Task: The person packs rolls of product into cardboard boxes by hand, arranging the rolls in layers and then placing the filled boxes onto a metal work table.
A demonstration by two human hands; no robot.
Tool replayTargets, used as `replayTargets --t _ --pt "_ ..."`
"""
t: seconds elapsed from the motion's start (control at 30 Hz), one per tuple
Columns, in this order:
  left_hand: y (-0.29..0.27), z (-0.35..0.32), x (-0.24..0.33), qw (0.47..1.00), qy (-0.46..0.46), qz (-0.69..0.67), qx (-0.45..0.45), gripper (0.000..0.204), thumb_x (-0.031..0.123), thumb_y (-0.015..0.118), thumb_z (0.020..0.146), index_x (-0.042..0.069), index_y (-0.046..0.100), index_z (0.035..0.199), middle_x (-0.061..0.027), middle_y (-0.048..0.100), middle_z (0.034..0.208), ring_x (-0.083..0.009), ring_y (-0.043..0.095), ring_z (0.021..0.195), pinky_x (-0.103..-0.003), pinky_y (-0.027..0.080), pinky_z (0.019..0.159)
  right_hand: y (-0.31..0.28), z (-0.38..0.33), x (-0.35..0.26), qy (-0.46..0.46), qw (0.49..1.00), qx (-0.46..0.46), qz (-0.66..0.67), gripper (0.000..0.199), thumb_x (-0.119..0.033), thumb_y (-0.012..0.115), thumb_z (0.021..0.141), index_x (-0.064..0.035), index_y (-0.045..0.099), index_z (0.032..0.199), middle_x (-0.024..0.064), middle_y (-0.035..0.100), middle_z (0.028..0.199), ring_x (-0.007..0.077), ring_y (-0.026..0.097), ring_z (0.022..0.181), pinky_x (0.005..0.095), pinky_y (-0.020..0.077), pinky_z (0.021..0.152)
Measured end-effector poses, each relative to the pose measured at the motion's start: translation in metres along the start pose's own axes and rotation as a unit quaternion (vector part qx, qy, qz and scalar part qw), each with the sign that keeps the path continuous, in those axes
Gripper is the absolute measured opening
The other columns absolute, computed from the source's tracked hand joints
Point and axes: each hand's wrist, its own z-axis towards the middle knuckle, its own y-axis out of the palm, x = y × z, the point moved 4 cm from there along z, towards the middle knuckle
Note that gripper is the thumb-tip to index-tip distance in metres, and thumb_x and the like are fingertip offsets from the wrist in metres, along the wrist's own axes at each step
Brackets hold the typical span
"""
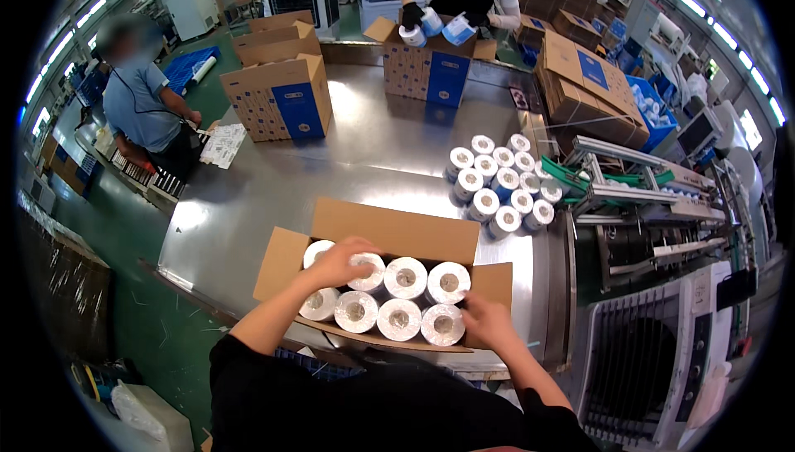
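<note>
Eight white rolls (389, 299) are sitting upright in the open carton (389, 228) on the steel tabletop (248, 203), left hand (339, 260) pressing flat, fingers apart, on a back-row roll, right hand (484, 319) bracing the front-right roll, seemingly to keep rows tight.

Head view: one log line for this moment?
left hand on rolls in open box | right hand at box's right end, touching a roll | loose rolls on steel table
</note>
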Motion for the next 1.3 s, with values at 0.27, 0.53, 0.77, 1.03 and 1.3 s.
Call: replayTargets --t 0.27,0.53,0.77,1.03,1.3 --pt "-0.08 -0.128 -0.075 0.865 -0.41 0.281 0.066 0.058 0.023 0.074 0.065 0.004 0.052 0.116 -0.0168 0.062 0.102 -0.031 0.058 0.098 -0.04 0.046 0.086 -0.035 0.026 0.078 0.179 0.951 0.058 0.246 0.039 -0.032 0.071 0.077 -0.0039 0.05 0.061 0.001 0.05 0.055 0.0111 0.048 0.051 0.0272 0.0402 0.047" --pt "0.014 -0.121 -0.018 0.98 -0.18 0.08 -0.009 0.032 0.03 0.065 0.075 0.005 0.063 0.094 -0.0115 0.067 0.089 -0.0293 0.062 0.088 -0.039 0.049 0.074 0.047 0.073 -0.02 0.043 0.968 -0.127 0.211 0.039 -0.04 0.065 0.082 -0.0017 0.059 0.082 0.0039 0.061 0.073 0.0108 0.056 0.066 0.023 0.0455 0.062" --pt "0.028 -0.045 -0.063 0.931 -0.024 0.214 0.296 0.016 0.017 0.057 0.078 0.006 0.059 0.09 -0.0127 0.059 0.087 -0.0315 0.056 0.089 -0.042 0.044 0.077 0.039 0.037 0.015 0.073 0.908 0.015 0.413 0.049 -0.028 0.065 0.083 0.0041 0.048 0.115 0.0156 0.053 0.113 0.0225 0.053 0.105 0.0308 0.0429 0.09" --pt "0.024 0.067 -0.002 0.841 0.219 0.352 0.348 0.033 0.02 0.06 0.078 0.003 0.057 0.106 -0.0134 0.057 0.103 -0.0308 0.053 0.101 -0.042 0.039 0.094 0.09 0.003 0.029 0.09 0.923 0.141 0.346 0.076 -0.022 0.076 0.069 -0.0007 0.034 0.129 0.0166 0.053 0.115 0.0284 0.052 0.107 0.0373 0.0427 0.091" --pt "0.065 -0.005 0.036 0.907 0.154 0.241 0.31 0.038 0.032 0.069 0.069 0.0 0.057 0.086 -0.0154 0.056 0.087 -0.0309 0.052 0.086 -0.041 0.041 0.082 0.11 0.013 0.041 0.148 0.82 0.068 0.549 0.058 -0.017 0.07 0.078 -0.0038 0.039 0.126 0.0109 0.054 0.115 0.0227 0.055 0.103 0.0351 0.0455 0.089"
